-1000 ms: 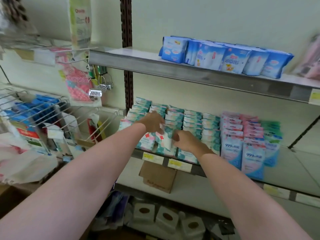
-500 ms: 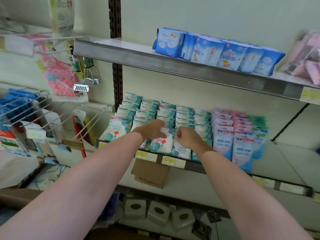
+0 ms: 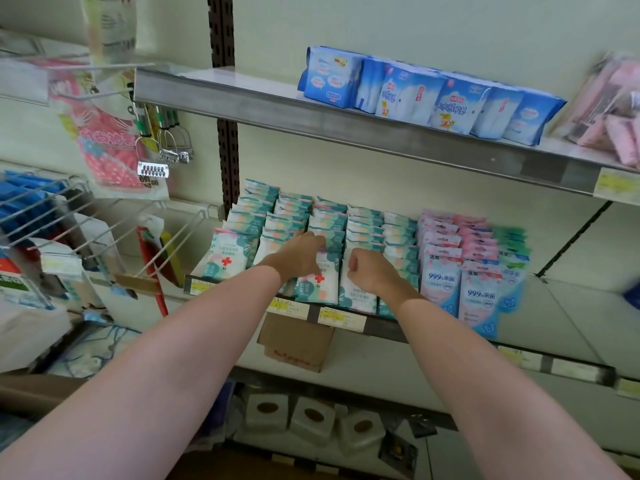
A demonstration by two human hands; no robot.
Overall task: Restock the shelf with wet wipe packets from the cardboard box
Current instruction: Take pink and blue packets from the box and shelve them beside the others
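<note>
Head view, left to right: the front teal-and-white wet wipe packet with the red cross [image 3: 225,259] leans at the left end of the middle shelf [image 3: 388,330], tipped back against its row. Next, the left hand [image 3: 300,255] lies on the packets of the neighbouring rows, fingers [image 3: 317,241] laid over their tops and curling slightly behind one; whether it pinches that packet I cannot tell. Just beside it the right hand [image 3: 369,270] is a loose fist, knuckles against the front packet of its row [image 3: 356,296], holding nothing visible. Pink wipe packets [image 3: 479,296] stand further right. The cardboard box [image 3: 294,346] sits on the shelf below. These packets look light, soft and slick-filmed, likely to slump; taking them by the stiffer top seam seems best.
</note>
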